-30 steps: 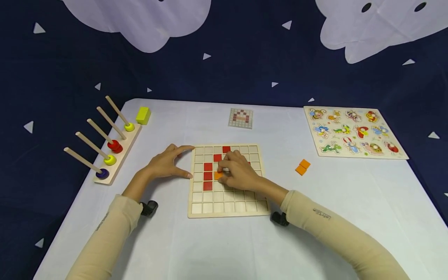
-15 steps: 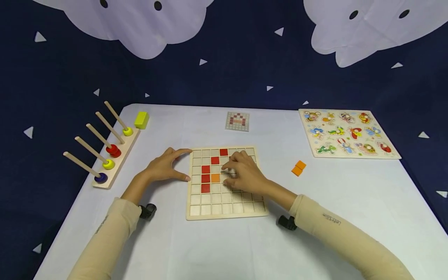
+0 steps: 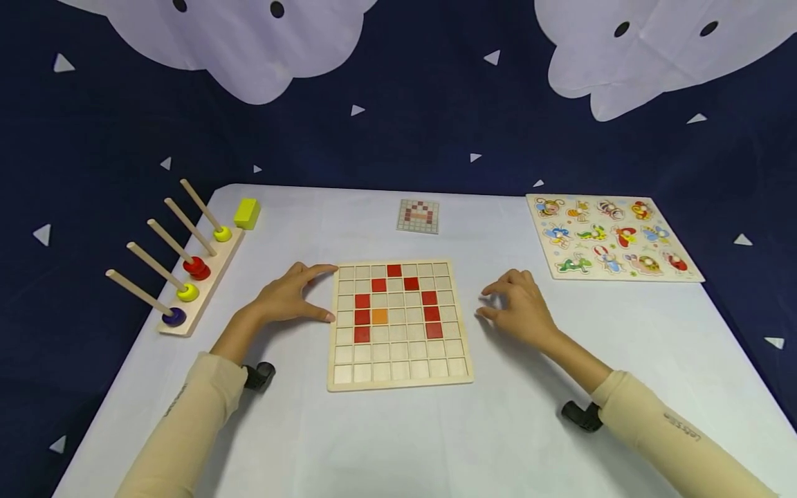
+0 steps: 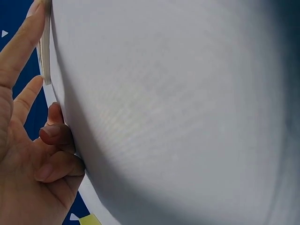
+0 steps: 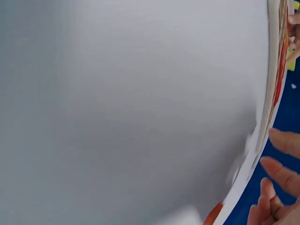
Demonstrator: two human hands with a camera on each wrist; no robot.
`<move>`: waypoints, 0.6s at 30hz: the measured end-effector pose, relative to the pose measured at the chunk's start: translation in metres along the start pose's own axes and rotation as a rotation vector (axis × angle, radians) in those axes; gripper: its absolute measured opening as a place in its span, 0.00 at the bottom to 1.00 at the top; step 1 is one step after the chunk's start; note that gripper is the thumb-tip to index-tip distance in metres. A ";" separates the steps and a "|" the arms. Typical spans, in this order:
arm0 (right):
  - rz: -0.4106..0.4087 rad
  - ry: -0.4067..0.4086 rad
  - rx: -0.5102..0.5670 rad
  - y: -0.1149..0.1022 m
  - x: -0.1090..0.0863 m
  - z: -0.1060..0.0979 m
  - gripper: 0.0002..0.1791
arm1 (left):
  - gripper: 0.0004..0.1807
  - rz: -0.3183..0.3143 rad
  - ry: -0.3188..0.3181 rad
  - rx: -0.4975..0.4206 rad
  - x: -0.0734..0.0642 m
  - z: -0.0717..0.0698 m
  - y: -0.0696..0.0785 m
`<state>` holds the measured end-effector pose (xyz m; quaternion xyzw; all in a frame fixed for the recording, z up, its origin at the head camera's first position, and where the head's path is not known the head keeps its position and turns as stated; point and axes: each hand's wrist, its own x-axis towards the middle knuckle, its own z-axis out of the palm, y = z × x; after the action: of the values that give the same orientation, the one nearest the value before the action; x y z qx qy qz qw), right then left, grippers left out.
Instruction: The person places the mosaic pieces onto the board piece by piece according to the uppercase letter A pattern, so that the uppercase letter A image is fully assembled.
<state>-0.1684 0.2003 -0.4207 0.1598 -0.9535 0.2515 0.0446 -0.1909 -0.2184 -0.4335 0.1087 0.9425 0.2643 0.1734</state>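
Observation:
A wooden grid board (image 3: 380, 353) lies flat on the white table. Several red tiles (image 3: 362, 301) form an arch in its cells, and one orange tile (image 3: 379, 316) sits just inside the left column of red. At the board's left edge is my left hand (image 3: 288, 296), index fingertip by the upper corner and thumb lower down; its other fingers curl in the left wrist view. Off the board's right side, my right hand (image 3: 521, 309) hovers with thumb and index apart, nothing between them. An orange piece (image 5: 213, 214) shows low in the right wrist view, hidden by the hand from the head camera.
A small pattern card (image 3: 418, 216) with a matching arch lies behind the board. On the left stand a peg rack (image 3: 212, 277) with coloured rings and a yellow block (image 3: 247, 214). An insect puzzle board (image 3: 613, 238) lies at the back right.
My right hand let go of the orange tile in its cell, then moved right, off the board, over where two loose orange tiles lay. The left hand stays at the board's edge.

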 end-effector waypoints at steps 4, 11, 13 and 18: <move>0.070 0.068 -0.043 0.016 -0.011 -0.009 0.16 | 0.55 0.005 0.007 0.003 0.000 -0.001 0.000; 0.113 0.148 -0.130 0.031 -0.027 -0.015 0.16 | 0.55 -0.004 0.001 -0.005 -0.001 0.000 0.000; 0.127 0.155 -0.144 0.034 -0.029 -0.016 0.17 | 0.55 -0.007 -0.002 -0.006 -0.001 0.000 0.000; 0.163 0.129 -0.143 0.039 -0.030 -0.019 0.19 | 0.55 -0.006 -0.008 -0.004 0.001 0.000 0.000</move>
<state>-0.1526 0.2506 -0.4277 0.0617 -0.9740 0.1953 0.0967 -0.1917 -0.2180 -0.4340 0.1066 0.9416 0.2651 0.1784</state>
